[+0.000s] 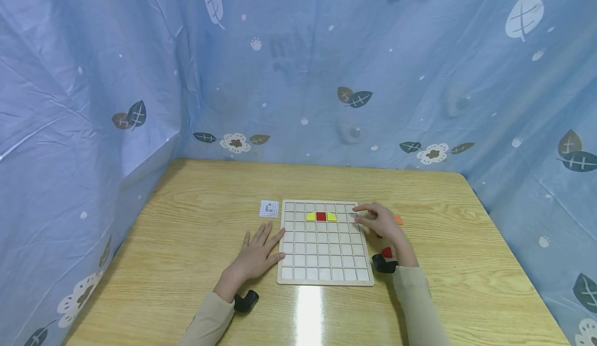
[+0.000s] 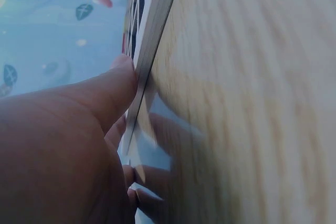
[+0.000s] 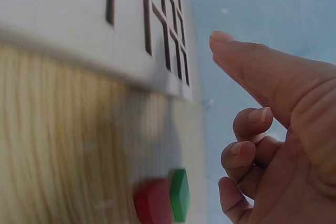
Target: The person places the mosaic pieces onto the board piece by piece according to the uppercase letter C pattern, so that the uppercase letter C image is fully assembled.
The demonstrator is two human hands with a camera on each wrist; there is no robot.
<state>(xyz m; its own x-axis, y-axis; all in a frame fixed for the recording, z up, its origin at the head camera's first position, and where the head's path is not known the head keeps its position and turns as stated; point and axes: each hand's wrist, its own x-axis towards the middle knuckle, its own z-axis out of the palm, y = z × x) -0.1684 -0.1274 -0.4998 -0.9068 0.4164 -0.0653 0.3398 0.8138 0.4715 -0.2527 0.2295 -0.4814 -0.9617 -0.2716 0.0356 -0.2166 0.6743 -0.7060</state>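
Note:
A pale wooden grid board (image 1: 310, 246) lies on the table. In its second row from the back, a red square (image 1: 321, 216) sits between two yellow pieces, the left one (image 1: 310, 216) and the right one (image 1: 331, 216), each with a rounded outer corner. My left hand (image 1: 252, 259) rests with spread fingers beside the board's left edge; its thumb (image 2: 124, 69) touches that edge in the left wrist view. Over the board's right back edge hovers my right hand (image 1: 383, 222), thumb and index finger apart, the other fingers bent (image 3: 247, 153), holding nothing.
Loose pieces lie right of the board, partly behind the right hand: an orange one (image 1: 398, 219), a red one (image 1: 386, 253) and a green one (image 3: 179, 195). A small printed grid card (image 1: 269, 208) lies at the board's left back corner. A blue patterned curtain (image 1: 298, 76) hangs behind the table.

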